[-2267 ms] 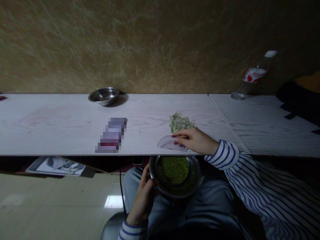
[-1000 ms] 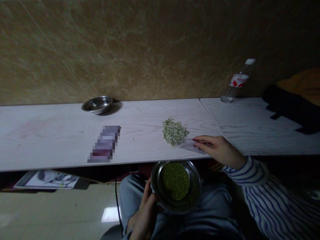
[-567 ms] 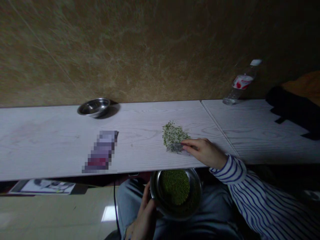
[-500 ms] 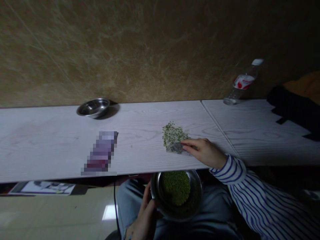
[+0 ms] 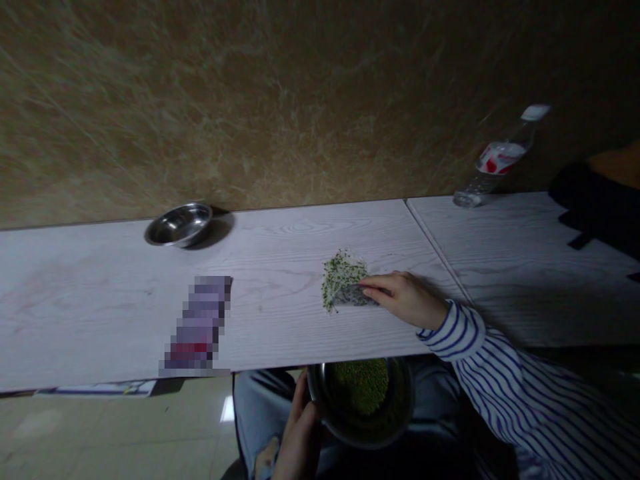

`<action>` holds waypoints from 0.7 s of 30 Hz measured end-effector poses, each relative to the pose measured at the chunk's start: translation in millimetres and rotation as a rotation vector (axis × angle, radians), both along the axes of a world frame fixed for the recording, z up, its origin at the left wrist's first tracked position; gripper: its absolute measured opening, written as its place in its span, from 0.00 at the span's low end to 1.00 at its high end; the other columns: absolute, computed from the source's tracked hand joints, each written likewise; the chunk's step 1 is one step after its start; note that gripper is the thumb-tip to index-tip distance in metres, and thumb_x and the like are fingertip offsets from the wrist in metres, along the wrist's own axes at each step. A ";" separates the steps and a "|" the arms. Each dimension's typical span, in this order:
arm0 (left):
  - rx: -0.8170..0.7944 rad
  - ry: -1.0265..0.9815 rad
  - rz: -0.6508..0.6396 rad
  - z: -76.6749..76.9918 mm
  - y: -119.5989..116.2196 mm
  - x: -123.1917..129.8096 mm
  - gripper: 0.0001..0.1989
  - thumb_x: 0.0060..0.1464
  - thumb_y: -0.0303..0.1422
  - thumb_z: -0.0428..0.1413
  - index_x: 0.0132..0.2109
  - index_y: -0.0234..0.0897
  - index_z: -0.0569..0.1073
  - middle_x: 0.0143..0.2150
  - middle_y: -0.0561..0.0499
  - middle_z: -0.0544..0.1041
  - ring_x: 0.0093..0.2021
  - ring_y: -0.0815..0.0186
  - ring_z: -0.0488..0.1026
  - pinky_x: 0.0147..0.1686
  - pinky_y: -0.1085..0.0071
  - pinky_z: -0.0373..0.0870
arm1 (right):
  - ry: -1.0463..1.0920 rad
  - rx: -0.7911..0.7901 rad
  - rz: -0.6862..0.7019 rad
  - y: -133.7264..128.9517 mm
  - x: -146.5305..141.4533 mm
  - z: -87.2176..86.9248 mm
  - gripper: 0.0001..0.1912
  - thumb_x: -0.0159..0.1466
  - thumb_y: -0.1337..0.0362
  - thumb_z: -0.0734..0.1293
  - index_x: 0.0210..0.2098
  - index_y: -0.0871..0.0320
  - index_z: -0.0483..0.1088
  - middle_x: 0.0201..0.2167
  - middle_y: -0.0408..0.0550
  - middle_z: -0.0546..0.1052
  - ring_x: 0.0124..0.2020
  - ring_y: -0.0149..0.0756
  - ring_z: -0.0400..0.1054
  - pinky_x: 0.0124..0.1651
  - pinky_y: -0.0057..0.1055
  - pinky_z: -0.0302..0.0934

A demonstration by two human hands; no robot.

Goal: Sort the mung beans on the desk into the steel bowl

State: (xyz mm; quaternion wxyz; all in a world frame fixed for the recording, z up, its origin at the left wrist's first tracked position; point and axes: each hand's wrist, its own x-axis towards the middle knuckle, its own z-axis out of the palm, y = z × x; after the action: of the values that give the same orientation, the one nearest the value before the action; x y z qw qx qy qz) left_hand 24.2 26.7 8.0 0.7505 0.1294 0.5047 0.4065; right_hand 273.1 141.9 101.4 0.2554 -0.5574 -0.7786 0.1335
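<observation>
My right hand (image 5: 403, 297) pinches a thin, greyish, see-through sheet (image 5: 353, 295) between thumb and fingers, low over the tabletop. Its lower part lies against a scatter of small green beans (image 5: 345, 270), which look like mung beans, on the pale wood-grain table (image 5: 280, 333). My left hand (image 5: 300, 427) grips the left side of a steel bowl (image 5: 370, 437), its thumb near the rim. That bowl is on my lap, just below the table's front edge, and holds a heap of green beans (image 5: 363, 387).
A second steel bowl (image 5: 180, 227) stands by the wall at the left. In front of it lies a flat, pixel-blurred object (image 5: 200, 320). A clear bottle (image 5: 497, 160) with a white cap stands at the back right, beside dark cloth (image 5: 590, 200).
The view has shifted a little. My right hand keeps its pinch on the sheet, which now looks more tilted up. The bowl on my lap appears slightly lower and further right.
</observation>
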 end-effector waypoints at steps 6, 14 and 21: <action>-0.025 -0.060 0.003 6.9 9.1 -0.2 0.42 0.46 0.29 0.58 0.68 0.44 0.56 0.61 0.45 0.71 0.59 0.52 0.67 0.51 0.62 0.67 | -0.011 0.004 0.009 8.9 2.9 0.9 0.12 0.64 0.67 0.65 0.45 0.54 0.78 0.39 0.46 0.83 0.39 0.36 0.78 0.46 0.32 0.71; -0.010 -0.065 -0.015 5.3 9.0 -9.2 0.40 0.47 0.27 0.58 0.67 0.46 0.56 0.61 0.46 0.71 0.56 0.54 0.70 0.51 0.61 0.68 | 0.074 0.085 -0.091 -5.0 11.8 10.6 0.12 0.64 0.67 0.64 0.45 0.56 0.78 0.39 0.48 0.83 0.36 0.36 0.78 0.39 0.30 0.71; -0.055 -0.039 0.005 1.8 11.3 -12.2 0.39 0.46 0.28 0.59 0.66 0.48 0.60 0.63 0.46 0.69 0.57 0.52 0.69 0.51 0.59 0.68 | -0.020 0.256 -0.236 -17.3 24.2 5.5 0.11 0.65 0.67 0.65 0.42 0.60 0.78 0.37 0.52 0.83 0.35 0.41 0.78 0.38 0.34 0.69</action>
State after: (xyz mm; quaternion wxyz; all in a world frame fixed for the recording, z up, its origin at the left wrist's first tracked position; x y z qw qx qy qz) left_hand 11.9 38.0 9.8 0.7625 0.0995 0.5013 0.3966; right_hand 297.3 124.6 106.8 0.3303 -0.6093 -0.7208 -0.0034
